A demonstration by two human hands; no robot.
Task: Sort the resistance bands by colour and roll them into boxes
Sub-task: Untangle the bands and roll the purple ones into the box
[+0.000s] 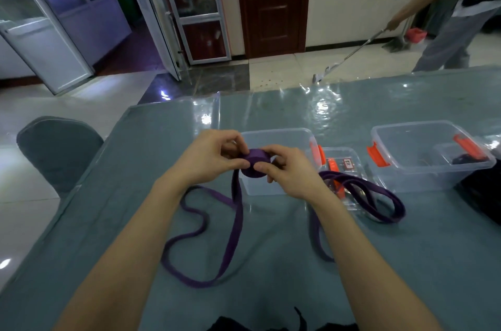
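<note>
1. An empty clear box [279, 133] stands on the grey-green table [151, 146]; every place below is given from it.
2. Just in front of its near wall, both hands hold a purple band [256, 163], partly wound into a tight roll and lifted off the table.
3. The left hand [214, 158] pinches the roll's left side between thumb and curled fingers.
4. The right hand [288, 172] grips the roll's right side, thumb at the front and fingers curled behind.
5. The unwound tail [234, 233] hangs from the roll and lies in loose loops on the table, in front and to the left of the box.
6. A second purple band [385, 193] lies to the right of the box, draped over a flat clear lid [349, 159] with orange clips.
7. Further right stands another clear box [417, 130] with orange latches; a dark thing [465, 159] lies inside, possibly a rolled band, though it is blurred.
8. A grey chair [59, 146] stands left of the box; beyond it a person [455, 18] pushes a mop [352, 54] over the floor.
</note>
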